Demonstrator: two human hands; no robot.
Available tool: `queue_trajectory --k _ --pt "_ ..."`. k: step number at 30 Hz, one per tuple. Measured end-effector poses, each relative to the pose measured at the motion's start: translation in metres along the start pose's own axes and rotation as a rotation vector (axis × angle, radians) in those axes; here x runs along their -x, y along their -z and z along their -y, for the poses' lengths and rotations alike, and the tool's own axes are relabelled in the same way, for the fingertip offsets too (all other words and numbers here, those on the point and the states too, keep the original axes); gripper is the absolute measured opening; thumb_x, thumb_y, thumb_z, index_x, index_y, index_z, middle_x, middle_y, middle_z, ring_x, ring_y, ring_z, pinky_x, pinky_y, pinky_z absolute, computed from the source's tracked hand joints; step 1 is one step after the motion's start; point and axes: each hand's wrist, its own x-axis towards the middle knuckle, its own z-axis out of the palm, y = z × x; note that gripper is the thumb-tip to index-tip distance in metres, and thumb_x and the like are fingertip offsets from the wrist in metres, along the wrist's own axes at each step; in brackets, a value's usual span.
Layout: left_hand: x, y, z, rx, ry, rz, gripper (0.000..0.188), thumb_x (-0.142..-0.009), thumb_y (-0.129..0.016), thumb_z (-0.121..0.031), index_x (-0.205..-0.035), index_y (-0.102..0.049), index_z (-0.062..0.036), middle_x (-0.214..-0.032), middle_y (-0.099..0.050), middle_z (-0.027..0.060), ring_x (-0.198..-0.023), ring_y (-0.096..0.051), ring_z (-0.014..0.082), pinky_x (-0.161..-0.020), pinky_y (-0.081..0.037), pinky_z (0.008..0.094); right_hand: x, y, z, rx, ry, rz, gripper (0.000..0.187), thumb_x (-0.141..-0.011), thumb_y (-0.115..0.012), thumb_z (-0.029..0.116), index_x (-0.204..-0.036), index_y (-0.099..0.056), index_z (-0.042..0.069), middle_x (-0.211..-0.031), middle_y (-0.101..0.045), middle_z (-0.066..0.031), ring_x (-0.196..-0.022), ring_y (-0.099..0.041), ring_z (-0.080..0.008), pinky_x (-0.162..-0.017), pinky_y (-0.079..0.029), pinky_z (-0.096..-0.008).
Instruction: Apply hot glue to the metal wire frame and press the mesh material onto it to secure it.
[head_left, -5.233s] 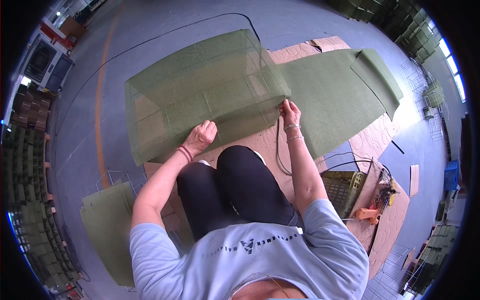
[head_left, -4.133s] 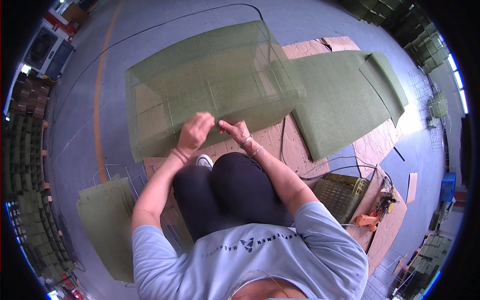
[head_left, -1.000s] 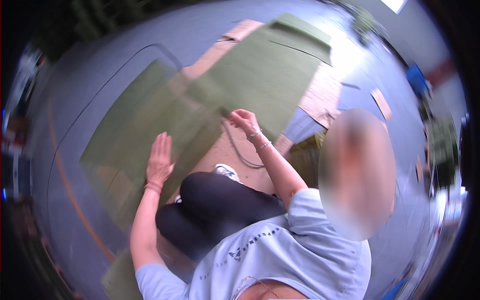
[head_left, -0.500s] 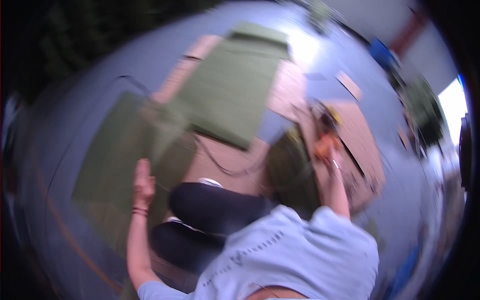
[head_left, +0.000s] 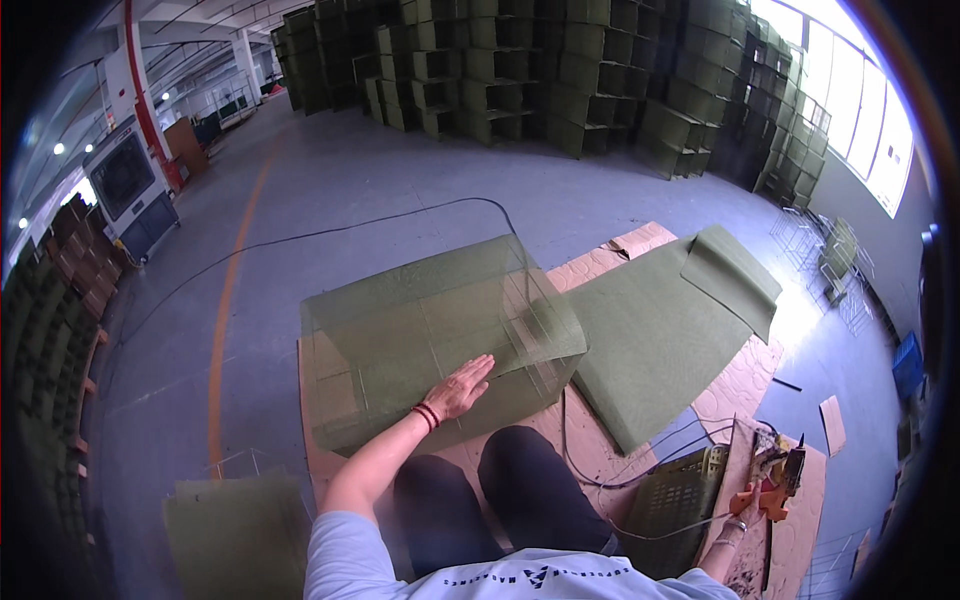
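A box of translucent green mesh over a thin wire frame (head_left: 400, 310) lies in front of me, just beyond my knees. My left hand (head_left: 462, 388) rests flat on its near upper part, fingers stretched out and holding nothing. Far to the right, my right hand (head_left: 750, 506) is closed round the orange handle of a glue gun (head_left: 770, 500), whose dark nozzle points up and away. The gun is over a cardboard sheet at my right side. Its body partly hides my fingers.
Green mesh sheets (head_left: 650, 330) lie on cardboard (head_left: 740, 385) right of the box. A green perforated crate (head_left: 672, 505) stands by my right knee, with cables (head_left: 566, 440) around it. Another mesh piece (head_left: 235, 525) is at left. Stacked green mesh boxes (head_left: 500, 70) line the back.
My view has swung, and the picture is now sharp. My left hand has come to lie on the mesh box in front of my knees. The glue gun stays in my right hand.
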Motion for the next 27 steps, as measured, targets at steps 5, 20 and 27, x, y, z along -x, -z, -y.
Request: queue_trajectory --k 5,20,27 --pt "0.008 0.004 0.006 -0.034 0.021 -0.020 0.047 -0.091 -0.038 -0.026 -0.130 -0.034 0.0011 -0.136 -0.032 0.0154 -0.128 -0.028 0.0257 -0.107 -0.021 0.0346 0.093 -0.131 0.064 0.115 0.120 0.367 0.034 -0.070 -0.067 0.005 -0.099 -0.050 0.005 -0.083 -0.056 -0.0034 -0.064 -0.055 -0.0148 -0.056 -0.047 -0.0253" --pt "0.006 0.006 0.006 -0.213 -0.003 0.014 0.047 -0.091 -0.040 -0.025 -0.129 -0.034 0.0013 -0.135 -0.034 0.0153 -0.127 -0.030 0.0250 -0.107 -0.022 0.0346 0.273 -0.309 -0.156 -0.580 -0.829 0.891 0.059 -0.070 -0.053 -0.001 -0.125 -0.035 0.002 -0.125 -0.044 -0.0139 -0.118 -0.044 -0.0261 -0.083 -0.048 -0.0369" --pt "0.002 0.003 0.005 -0.178 0.013 0.048 0.048 -0.089 -0.042 -0.020 -0.131 -0.031 -0.0004 -0.136 -0.032 0.0151 -0.128 -0.028 0.0262 -0.107 -0.022 0.0351 0.309 -0.375 -0.229 -0.876 -1.027 0.780 0.057 -0.064 -0.060 -0.001 -0.118 -0.046 0.010 -0.112 -0.054 -0.0092 -0.101 -0.053 -0.0275 -0.084 -0.047 -0.0401"
